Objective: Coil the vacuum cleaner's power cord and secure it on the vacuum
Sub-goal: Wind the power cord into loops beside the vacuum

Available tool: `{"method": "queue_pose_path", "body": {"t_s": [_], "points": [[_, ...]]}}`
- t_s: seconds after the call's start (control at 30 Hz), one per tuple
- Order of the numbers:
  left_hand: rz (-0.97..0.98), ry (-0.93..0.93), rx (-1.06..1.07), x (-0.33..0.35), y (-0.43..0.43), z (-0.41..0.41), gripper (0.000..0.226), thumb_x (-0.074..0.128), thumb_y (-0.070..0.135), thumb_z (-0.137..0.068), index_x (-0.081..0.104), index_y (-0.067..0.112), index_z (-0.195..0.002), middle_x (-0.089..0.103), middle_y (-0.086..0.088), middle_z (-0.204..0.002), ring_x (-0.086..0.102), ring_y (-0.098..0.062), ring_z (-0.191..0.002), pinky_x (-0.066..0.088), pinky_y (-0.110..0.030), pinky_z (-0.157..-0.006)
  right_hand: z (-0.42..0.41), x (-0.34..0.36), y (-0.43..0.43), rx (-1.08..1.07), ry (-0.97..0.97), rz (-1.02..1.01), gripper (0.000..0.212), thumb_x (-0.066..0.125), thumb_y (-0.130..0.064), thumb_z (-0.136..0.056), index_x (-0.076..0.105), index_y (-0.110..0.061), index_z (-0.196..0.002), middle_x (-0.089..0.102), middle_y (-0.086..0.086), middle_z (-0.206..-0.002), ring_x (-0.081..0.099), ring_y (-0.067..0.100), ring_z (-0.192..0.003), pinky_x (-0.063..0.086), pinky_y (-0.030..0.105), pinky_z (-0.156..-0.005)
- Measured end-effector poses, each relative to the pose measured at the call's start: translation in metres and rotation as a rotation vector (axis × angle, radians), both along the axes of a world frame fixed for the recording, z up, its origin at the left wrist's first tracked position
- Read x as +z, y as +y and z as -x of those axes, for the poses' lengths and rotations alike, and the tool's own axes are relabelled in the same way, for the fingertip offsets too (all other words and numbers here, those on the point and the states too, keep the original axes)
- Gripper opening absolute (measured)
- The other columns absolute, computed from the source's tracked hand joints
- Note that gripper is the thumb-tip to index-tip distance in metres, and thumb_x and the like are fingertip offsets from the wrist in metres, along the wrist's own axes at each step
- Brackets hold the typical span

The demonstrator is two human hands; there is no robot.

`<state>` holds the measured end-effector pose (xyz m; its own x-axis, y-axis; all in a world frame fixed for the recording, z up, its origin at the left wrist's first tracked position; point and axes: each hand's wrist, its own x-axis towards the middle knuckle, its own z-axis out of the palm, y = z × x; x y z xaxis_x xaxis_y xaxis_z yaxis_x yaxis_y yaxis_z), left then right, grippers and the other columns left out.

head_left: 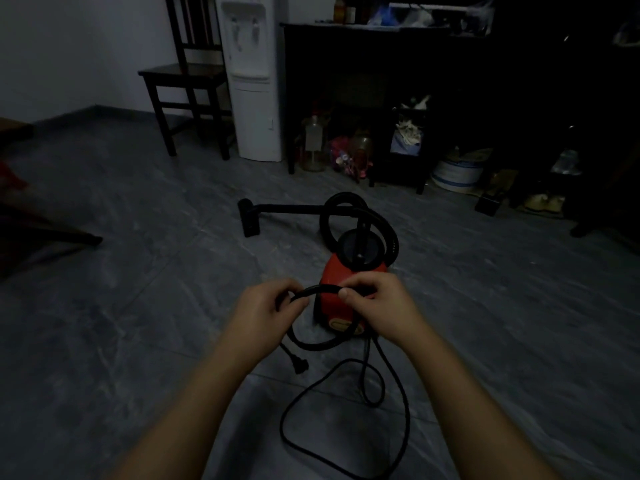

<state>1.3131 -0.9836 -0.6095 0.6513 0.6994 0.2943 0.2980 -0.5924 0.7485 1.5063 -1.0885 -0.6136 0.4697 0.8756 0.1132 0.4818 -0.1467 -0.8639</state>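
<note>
Two bare forearms reached in from the near edge. The left grip [263, 306] was curled round the power cord [325, 289] and the right grip [377, 303] pinched it btwn thumb and fingers, both clamped on the same short arc of cord. A loop hung from the grips, just in front of the near end of the red vacuum [334, 268]. The plug [299, 365] dangled below the left grip, close to the floor [138, 306]. The rest of the cord lay in loose loops on the floor nearer the camera.

The vacuum stood on the floor just beyond the grips, w/ its black hose [346, 204] curling above it and the wand w/ floor head [249, 216] stretched out to the left.

Farther back, against the wall: a dark wooden chair [187, 81], a white water dispenser [254, 81], then a dark surface [346, 46] w/ bottles on top, too dim to make out. Under it stood a glass jar [313, 143], contents unclear; a dark crate [408, 136] holding crumpled pale stuff; and a white bowl w/ blue stripes [457, 174], inside hidden.
</note>
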Motion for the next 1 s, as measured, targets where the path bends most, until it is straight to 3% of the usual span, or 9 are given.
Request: {"method": "queue_pose_path", "body": {"t_s": [0.1, 0.2, 0.33, 0.57, 0.7, 0.9, 1.0], "points": [[0.078, -0.105, 0.054, 0.001, 0.002, 0.0, 0.004, 0.071, 0.022, -0.088, 0.07, 0.025, -0.084, 0.049, -0.005, -0.055, 0.049, -0.017, -0.051, 0.049, -0.04, -0.054, -0.006, -0.003, -0.002, -0.004, 0.031, -0.007, 0.008, 0.068, -0.027, -0.091, 0.075, -0.022, -0.093, 0.072, -0.011, -0.088, 0.066, 0.002, -0.087, 0.05, 0.018, -0.076], [0.198, -0.21, 0.126, 0.005, 0.005, 0.0, 0.006, 0.07, 0.018, -0.089, 0.071, 0.023, -0.084, 0.048, 0.001, -0.054, 0.051, -0.012, -0.053, 0.052, -0.035, -0.056, -0.012, -0.007, -0.003, -0.015, 0.031, 0.008, 0.011, 0.066, -0.028, -0.093, 0.074, -0.022, -0.097, 0.073, -0.01, -0.094, 0.066, 0.005, -0.092, 0.053, 0.024, -0.083], [0.301, -0.343, 0.187, 0.014, 0.005, 0.0, 0.004, 0.067, 0.015, -0.091, 0.07, 0.013, -0.091, 0.055, -0.02, -0.063, 0.06, -0.018, -0.055, 0.058, -0.033, -0.061, -0.014, -0.012, -0.004, -0.006, 0.044, 0.016, 0.014, 0.064, -0.028, -0.093, 0.073, -0.023, -0.102, 0.073, -0.009, -0.099, 0.067, 0.006, -0.095, 0.055, 0.028, -0.086], [0.49, -0.471, 0.281, 0.018, 0.011, 0.001, 0.016, 0.063, 0.021, -0.094, 0.07, 0.009, -0.102, 0.068, -0.019, -0.08, 0.067, -0.021, -0.06, 0.058, -0.024, -0.062, -0.013, -0.012, -0.003, -0.033, 0.085, 0.022, 0.021, 0.054, -0.027, -0.099, 0.074, -0.022, -0.105, 0.073, -0.007, -0.101, 0.067, 0.01, -0.098, 0.054, 0.031, -0.088], [0.558, -0.518, 0.286, 0.015, 0.014, 0.0, 0.017, 0.064, 0.021, -0.094, 0.07, 0.008, -0.102, 0.06, -0.019, -0.072, 0.064, -0.015, -0.055, 0.06, -0.038, -0.072, -0.012, -0.012, -0.004, -0.065, 0.076, 0.063, 0.023, 0.054, -0.029, -0.098, 0.074, -0.024, -0.109, 0.073, -0.008, -0.104, 0.067, 0.01, -0.1, 0.055, 0.034, -0.091], [0.679, -0.59, 0.336, 0.013, 0.016, 0.003, 0.019, 0.064, 0.022, -0.094, 0.07, 0.006, -0.102, 0.061, -0.01, -0.062, 0.065, -0.019, -0.057, 0.06, -0.038, -0.075, -0.01, -0.01, -0.006, -0.139, 0.021, 0.066, 0.016, 0.059, -0.027, -0.096, 0.073, -0.021, -0.101, 0.071, -0.008, -0.097, 0.064, 0.007, -0.092, 0.046, 0.018, -0.072], [0.702, -0.601, 0.321, 0.013, 0.015, 0.004, 0.018, 0.062, 0.021, -0.095, 0.07, 0.006, -0.101, 0.06, -0.01, -0.06, 0.065, -0.022, -0.061, 0.06, -0.036, -0.074, -0.008, -0.008, -0.005, -0.167, 0.059, 0.061, 0.016, 0.063, -0.023, -0.094, 0.072, -0.017, -0.106, 0.069, -0.007, -0.096, 0.063, 0.007, -0.091, 0.044, 0.015, -0.071]]}}
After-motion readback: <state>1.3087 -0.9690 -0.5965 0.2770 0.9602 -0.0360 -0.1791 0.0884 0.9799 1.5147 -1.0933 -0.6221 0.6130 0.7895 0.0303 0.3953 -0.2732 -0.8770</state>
